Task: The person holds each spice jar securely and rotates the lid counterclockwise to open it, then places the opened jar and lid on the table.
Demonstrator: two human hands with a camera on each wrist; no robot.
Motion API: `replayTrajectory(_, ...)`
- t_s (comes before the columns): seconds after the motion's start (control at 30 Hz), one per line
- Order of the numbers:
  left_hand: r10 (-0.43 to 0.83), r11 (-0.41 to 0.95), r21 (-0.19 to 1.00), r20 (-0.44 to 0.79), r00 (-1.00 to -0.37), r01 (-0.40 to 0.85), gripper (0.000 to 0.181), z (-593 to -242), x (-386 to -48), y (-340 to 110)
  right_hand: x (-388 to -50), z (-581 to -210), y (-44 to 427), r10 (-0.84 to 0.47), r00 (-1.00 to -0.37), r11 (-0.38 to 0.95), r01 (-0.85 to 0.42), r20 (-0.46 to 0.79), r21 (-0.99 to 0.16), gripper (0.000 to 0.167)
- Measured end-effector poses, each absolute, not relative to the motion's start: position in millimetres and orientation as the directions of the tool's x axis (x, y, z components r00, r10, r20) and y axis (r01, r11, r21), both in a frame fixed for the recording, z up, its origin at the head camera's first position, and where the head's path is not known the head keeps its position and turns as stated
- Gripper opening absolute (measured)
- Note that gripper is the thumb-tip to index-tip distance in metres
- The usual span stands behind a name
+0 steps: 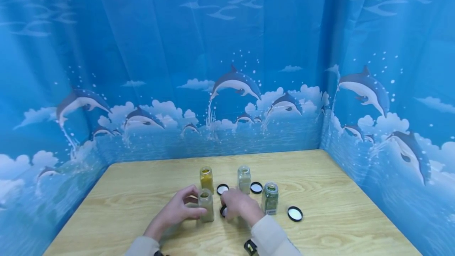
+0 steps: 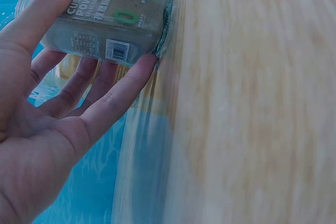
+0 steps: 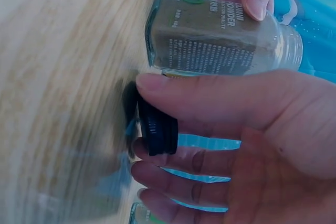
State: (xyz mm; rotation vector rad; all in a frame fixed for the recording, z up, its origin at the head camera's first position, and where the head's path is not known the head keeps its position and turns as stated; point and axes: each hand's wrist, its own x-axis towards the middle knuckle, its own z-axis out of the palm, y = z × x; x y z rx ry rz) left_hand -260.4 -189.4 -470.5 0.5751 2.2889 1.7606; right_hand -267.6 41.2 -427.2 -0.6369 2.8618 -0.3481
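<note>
A square glass jar of cumin powder (image 1: 207, 210) stands upright and uncapped on the table, its label legible in the left wrist view. My left hand (image 1: 181, 208) holds it from the left, thumb and fingers on its sides. Just right of the jar, my right hand (image 1: 239, 204) pinches a black lid (image 3: 157, 129) between thumb and fingers, low over the tabletop. In the right wrist view the lid stands on edge, apart from the jar. Most of that lid is hidden behind the fingers in the head view.
Behind stand open jars of yellow powder (image 1: 206, 180) and pale powder (image 1: 244, 181); a jar of green herbs (image 1: 270, 200) is right of my right hand. Black-rimmed lids (image 1: 295, 213) with white insides lie beside these jars. A dolphin-print curtain (image 1: 227, 129) borders the wooden table (image 1: 142, 181).
</note>
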Motion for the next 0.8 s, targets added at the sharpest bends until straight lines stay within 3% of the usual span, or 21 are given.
replayTrajectory(0.2,0.422,0.218,0.957,0.084,-0.903,0.191,0.039,-470.6,-260.8,-189.7,-267.5,-428.8,40.6,-0.439,-0.889,0.883,-0.399,-0.132,-0.249,0.039)
replayTrajectory(0.8,0.420,0.221,0.957,0.078,-0.904,0.186,0.039,-471.0,-260.7,-188.9,-265.6,-430.3,36.9,-0.435,-0.891,0.895,-0.410,-0.130,-0.177,0.042)
